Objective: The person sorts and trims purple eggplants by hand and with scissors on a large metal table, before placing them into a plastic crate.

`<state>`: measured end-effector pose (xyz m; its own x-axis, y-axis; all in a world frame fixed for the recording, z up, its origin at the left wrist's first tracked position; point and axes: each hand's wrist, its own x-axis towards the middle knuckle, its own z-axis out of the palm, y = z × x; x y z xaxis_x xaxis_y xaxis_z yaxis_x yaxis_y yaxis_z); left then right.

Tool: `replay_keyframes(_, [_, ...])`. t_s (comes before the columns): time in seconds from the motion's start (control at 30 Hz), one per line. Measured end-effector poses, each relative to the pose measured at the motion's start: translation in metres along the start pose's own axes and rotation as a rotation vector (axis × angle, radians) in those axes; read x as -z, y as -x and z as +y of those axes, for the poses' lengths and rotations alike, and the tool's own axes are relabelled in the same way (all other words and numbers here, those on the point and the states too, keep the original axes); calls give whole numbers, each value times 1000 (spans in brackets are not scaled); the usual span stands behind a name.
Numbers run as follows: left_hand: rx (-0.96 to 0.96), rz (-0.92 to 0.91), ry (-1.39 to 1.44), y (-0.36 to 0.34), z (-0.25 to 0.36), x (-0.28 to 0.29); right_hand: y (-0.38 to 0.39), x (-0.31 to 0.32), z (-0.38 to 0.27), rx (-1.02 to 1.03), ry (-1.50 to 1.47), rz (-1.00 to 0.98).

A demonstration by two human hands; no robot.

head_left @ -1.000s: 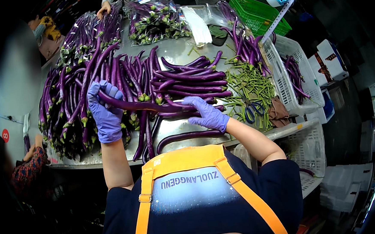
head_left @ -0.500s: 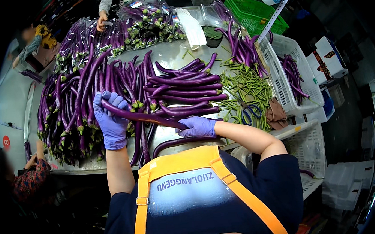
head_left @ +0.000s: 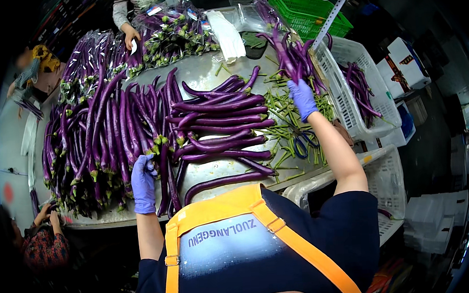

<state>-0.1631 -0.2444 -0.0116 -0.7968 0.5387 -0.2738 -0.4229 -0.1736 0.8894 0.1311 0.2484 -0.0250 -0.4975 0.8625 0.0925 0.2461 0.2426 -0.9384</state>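
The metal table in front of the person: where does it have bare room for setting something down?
Bare metal of the table shows between the bagged eggplants and the sideways eggplants; a narrower patch lies between those and the curved eggplant near the front edge. It is crowded at left with heaped eggplants, and at right with green stems.

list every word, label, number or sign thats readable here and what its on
Shirt: large dark lettering, upside down in view; legible, but I won't copy it.
Labels by the bagged eggplants: too small to read.
White box, right: dark marks, too small to read.
Red round sign, far left: too blurred to read.
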Motion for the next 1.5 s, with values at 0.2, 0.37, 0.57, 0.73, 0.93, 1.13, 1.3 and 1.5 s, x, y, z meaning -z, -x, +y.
replay_keyframes(0.2, [13,134,-358,27,-11,25,-131,47,80,-93,81,-19])
replay_keyframes(0.37, [-95,245,-1064,33,-43,52,-107,7,37,18,798,92])
replay_keyframes(0.57, [76,230,-1522,53,-71,17,-12,-94,-17,566,634,-259])
replay_keyframes(0.73, [221,143,-1313,34,-87,34,70,-153,-34,680,634,-504])
replay_keyframes(0.93, [211,-66,-878,47,-61,47,89,-161,7,558,809,-628])
replay_keyframes(1.13, [243,-38,-1120,60,-33,43,70,-180,14,496,715,-382])
replay_keyframes(1.3, [179,12,-1415,94,23,36,49,-185,30,500,722,-383])
replay_keyframes(1.5, [240,-107,-859,118,42,84,43,-185,7,462,859,-557])
